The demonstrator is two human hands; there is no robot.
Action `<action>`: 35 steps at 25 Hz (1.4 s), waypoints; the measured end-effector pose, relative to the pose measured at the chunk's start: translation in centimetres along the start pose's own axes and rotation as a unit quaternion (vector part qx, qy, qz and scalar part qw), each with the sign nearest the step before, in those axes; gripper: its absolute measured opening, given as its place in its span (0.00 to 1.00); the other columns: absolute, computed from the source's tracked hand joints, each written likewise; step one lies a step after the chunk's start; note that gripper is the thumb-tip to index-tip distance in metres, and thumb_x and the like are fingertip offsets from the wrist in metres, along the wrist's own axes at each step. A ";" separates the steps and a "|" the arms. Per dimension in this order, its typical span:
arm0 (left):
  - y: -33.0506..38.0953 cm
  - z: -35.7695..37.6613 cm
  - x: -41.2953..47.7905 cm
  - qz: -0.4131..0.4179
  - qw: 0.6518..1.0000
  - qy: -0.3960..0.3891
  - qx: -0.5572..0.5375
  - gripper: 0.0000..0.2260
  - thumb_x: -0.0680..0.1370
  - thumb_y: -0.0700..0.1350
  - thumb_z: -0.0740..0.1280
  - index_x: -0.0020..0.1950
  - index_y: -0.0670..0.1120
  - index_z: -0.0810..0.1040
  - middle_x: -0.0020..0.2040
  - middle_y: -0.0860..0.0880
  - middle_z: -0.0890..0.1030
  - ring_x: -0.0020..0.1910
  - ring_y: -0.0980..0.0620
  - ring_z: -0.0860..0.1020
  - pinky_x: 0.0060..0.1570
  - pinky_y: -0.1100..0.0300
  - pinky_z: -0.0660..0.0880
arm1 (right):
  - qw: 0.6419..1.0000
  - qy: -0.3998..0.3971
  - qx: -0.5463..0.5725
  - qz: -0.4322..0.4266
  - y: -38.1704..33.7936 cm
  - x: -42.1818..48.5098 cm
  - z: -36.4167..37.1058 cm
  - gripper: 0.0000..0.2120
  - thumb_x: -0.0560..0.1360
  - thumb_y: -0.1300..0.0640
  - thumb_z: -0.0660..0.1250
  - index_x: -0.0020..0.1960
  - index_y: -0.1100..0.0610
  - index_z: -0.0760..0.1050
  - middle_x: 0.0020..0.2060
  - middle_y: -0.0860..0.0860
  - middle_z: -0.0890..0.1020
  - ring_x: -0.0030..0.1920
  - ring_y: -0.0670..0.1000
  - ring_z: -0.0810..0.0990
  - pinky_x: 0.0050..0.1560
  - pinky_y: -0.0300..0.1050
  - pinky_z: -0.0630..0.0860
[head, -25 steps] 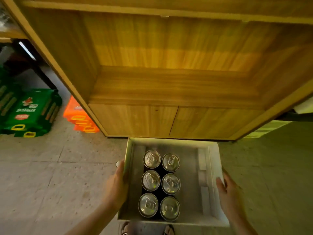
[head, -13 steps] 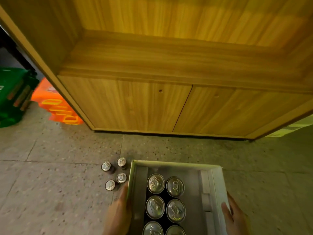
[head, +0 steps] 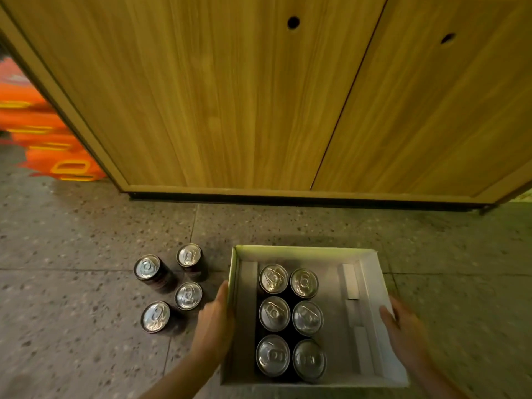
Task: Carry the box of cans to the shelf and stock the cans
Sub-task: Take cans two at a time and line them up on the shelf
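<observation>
The white box [head: 302, 252] of six cans [head: 274, 313] lies between the hands, left hand [head: 214, 323] gripping its left wall, right hand [head: 403, 323] its right wall, cabinet doors [head: 230, 96] on the far side, four loose cans [head: 188, 296] just left.

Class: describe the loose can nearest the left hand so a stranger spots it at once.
Before the wooden cabinet is a white box. Left of it, four loose cans stand on the floor. Pick the can by the left hand; the others stand farther left or nearer the cabinet.

Bare forearms [head: 172, 378], bare left grip [head: 214, 326], right grip [head: 403, 326].
</observation>
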State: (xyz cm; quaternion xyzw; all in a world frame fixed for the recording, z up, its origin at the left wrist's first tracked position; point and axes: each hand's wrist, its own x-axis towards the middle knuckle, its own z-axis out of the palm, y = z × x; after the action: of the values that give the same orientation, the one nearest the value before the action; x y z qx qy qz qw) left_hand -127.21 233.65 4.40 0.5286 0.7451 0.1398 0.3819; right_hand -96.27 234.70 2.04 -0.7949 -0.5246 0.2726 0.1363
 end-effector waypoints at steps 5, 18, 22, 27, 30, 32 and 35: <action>-2.5 3.1 2.3 0.022 1.000 0.006 -0.007 0.23 0.79 0.36 0.57 0.73 0.46 0.60 0.52 0.43 0.83 0.40 0.52 0.81 0.47 0.59 0.77 | 1.000 -0.003 0.024 0.003 1.6 2.0 3.6 0.17 0.78 0.59 0.58 0.67 0.60 0.69 0.52 0.58 0.80 0.44 0.53 0.75 0.47 0.46 0.72; -3.4 4.6 5.6 0.022 0.999 0.043 0.007 0.20 0.79 0.38 0.58 0.70 0.48 0.64 0.54 0.41 0.83 0.48 0.41 0.82 0.51 0.45 0.79 | 0.998 -0.013 0.036 -0.051 1.8 4.2 4.9 0.15 0.78 0.60 0.59 0.63 0.60 0.72 0.47 0.56 0.80 0.41 0.52 0.75 0.45 0.42 0.70; -3.7 4.8 5.5 0.020 0.999 0.020 0.023 0.23 0.79 0.41 0.59 0.73 0.48 0.59 0.57 0.40 0.80 0.52 0.39 0.81 0.54 0.44 0.78 | 0.997 -0.045 0.021 -0.052 2.4 4.8 4.8 0.18 0.78 0.60 0.58 0.67 0.60 0.67 0.59 0.59 0.78 0.55 0.58 0.78 0.53 0.47 0.73; -4.4 5.3 5.0 0.021 1.000 -0.002 -0.022 0.27 0.77 0.41 0.63 0.74 0.49 0.55 0.66 0.38 0.73 0.62 0.38 0.75 0.61 0.42 0.73 | 0.996 -0.075 0.009 -0.039 3.1 5.4 5.2 0.23 0.78 0.56 0.58 0.72 0.58 0.61 0.67 0.59 0.72 0.64 0.59 0.74 0.62 0.53 0.71; -4.0 4.6 4.5 0.108 0.987 0.115 -0.007 0.29 0.75 0.36 0.65 0.73 0.44 0.59 0.69 0.41 0.68 0.66 0.43 0.71 0.65 0.46 0.71 | 0.999 0.023 0.019 -0.041 2.2 4.7 4.5 0.26 0.77 0.53 0.61 0.72 0.56 0.58 0.68 0.58 0.70 0.64 0.60 0.73 0.61 0.54 0.72; -2.6 3.8 5.0 0.193 0.970 0.146 -0.013 0.27 0.73 0.32 0.65 0.70 0.43 0.63 0.66 0.43 0.70 0.62 0.45 0.73 0.62 0.53 0.73 | 0.980 0.104 0.025 -0.165 0.0 4.3 4.0 0.21 0.75 0.58 0.64 0.67 0.57 0.66 0.60 0.56 0.76 0.57 0.57 0.77 0.54 0.50 0.76; -0.4 3.9 7.2 0.229 0.971 0.058 0.028 0.29 0.72 0.30 0.64 0.70 0.45 0.63 0.67 0.44 0.70 0.61 0.46 0.75 0.58 0.60 0.73 | 0.946 -0.018 0.015 -0.323 -3.6 5.4 5.3 0.20 0.72 0.65 0.66 0.63 0.57 0.72 0.53 0.53 0.81 0.53 0.52 0.79 0.55 0.52 0.77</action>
State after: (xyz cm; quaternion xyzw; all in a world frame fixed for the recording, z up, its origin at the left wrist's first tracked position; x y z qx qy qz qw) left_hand -125.76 239.17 -1.56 0.6867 0.6287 0.2332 0.2807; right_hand -100.48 240.73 -2.03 -0.5754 -0.7515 0.2365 0.2197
